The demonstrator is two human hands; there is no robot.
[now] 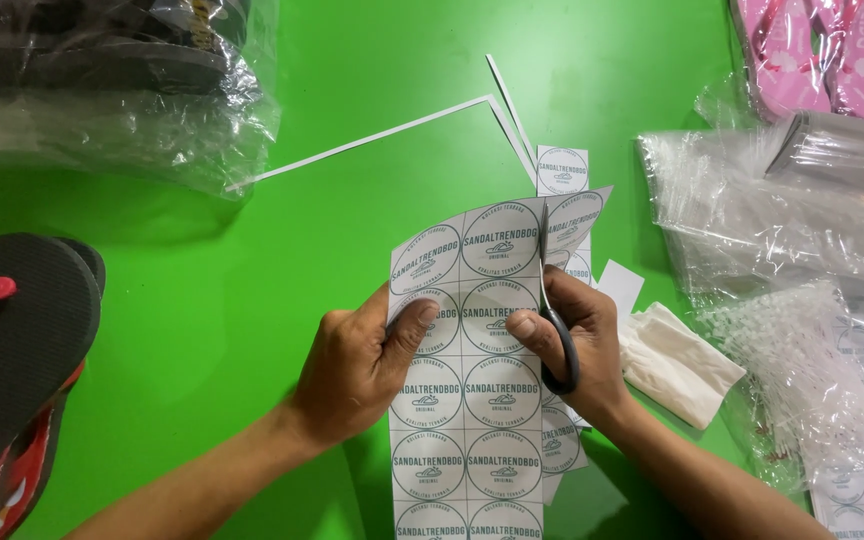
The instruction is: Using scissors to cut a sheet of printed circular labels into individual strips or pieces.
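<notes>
My left hand (360,372) holds a white sheet of round printed labels (467,400) by its left edge, thumb pressed on top. A pair of black-handled scissors (553,320) is gripped in my right hand (577,335), with the blades running up along the sheet's right column. A narrow strip of labels (574,215) bends away to the right of the blades. Both hands are over the green table (352,200).
Thin white paper offcuts (382,135) lie above the sheet. A black and red sandal (12,350) sits at left, bagged dark sandals (102,70) top left, pink sandals (822,50) top right, clear plastic bags (762,220) and folded white cloth (677,365) at right.
</notes>
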